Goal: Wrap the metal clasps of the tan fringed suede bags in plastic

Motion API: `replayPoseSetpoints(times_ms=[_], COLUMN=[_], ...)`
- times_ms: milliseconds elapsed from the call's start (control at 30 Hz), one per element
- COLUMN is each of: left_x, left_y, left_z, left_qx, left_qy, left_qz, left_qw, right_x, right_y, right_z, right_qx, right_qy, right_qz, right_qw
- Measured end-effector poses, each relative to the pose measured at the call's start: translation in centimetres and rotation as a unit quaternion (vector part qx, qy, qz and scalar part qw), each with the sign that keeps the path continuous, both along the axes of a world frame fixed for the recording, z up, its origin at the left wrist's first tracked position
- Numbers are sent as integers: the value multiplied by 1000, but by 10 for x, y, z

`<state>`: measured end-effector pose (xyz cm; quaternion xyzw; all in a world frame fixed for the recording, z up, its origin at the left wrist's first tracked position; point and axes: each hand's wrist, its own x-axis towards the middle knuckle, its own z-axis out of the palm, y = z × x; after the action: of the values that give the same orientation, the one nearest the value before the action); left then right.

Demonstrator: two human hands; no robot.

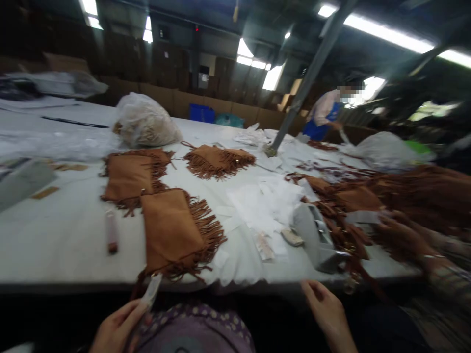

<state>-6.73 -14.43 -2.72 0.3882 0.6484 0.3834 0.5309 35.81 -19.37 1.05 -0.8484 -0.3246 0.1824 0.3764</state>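
Note:
My left hand (pixel 121 321), at the table's front edge, is closed on a narrow white strip (pixel 152 292). The strip meets the near corner of a tan fringed bag (pixel 171 228), beside a brown strap that hangs over the edge. What the strip is made of is unclear from the blur. Just in front of the table on the right, my right hand (pixel 326 309) holds nothing, its fingers loosely bent and apart. Behind the nearest bag lie a second fringed bag (pixel 128 176) and more fringed pieces (pixel 217 159).
A grey tape dispenser (pixel 316 238) stands near the right front edge, by white paper sheets (pixel 268 201). A co-worker's hands (pixel 405 240) work among brown fringed pieces at right. A slanted post (pixel 298 88) rises from the table. Further back stand a stuffed plastic bag (pixel 145 120) and another person (pixel 324 115).

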Motion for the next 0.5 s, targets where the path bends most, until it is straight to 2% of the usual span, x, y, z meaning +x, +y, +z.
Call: replayPoseSetpoints(times_ms=[67, 133, 233, 300, 367, 500], left_x=[-12, -17, -14, -10, -8, -9], left_y=[-3, -1, 1, -1, -3, -7], left_z=[0, 1, 4, 6, 9, 12], left_qx=[4, 19, 41, 54, 66, 80], left_qy=[-39, -44, -28, -17, -10, 8], left_qz=[-20, -25, -22, -27, -37, -43], left_qw=[999, 999, 999, 998, 997, 996], right_x=[-63, -131, -216, -255, -279, -299], right_y=[25, 44, 59, 67, 76, 88], right_z=[7, 19, 32, 29, 17, -10], right_qx=[3, -2, 9, 15, 14, -17], right_qy=[84, 161, 260, 298, 305, 236], right_qz=[177, 328, 461, 505, 514, 447], right_qw=[981, 931, 848, 810, 802, 863])
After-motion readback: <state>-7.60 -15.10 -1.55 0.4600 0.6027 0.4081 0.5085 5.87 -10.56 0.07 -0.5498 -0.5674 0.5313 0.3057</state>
